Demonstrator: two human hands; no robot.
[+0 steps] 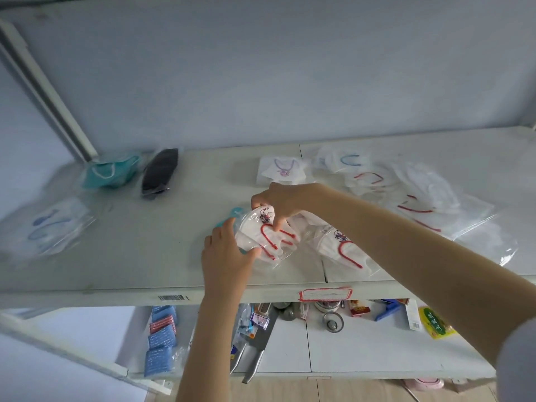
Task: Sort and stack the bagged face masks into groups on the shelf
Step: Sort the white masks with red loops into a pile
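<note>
Two hands meet on one bagged white mask (262, 236) with red ear loops at the middle of the upper shelf (145, 256). The left hand (224, 253) rises on a near-vertical forearm, its grip curled round the bag's left edge. The right hand (280, 200) reaches in diagonally from the lower right, wrist bent down, its grip pinching the bag's top. A second bagged mask (345, 250) of the same print lies just to the right, with the teal bagged mask (108, 171) and black bagged mask (159, 172) well apart at far left.
</note>
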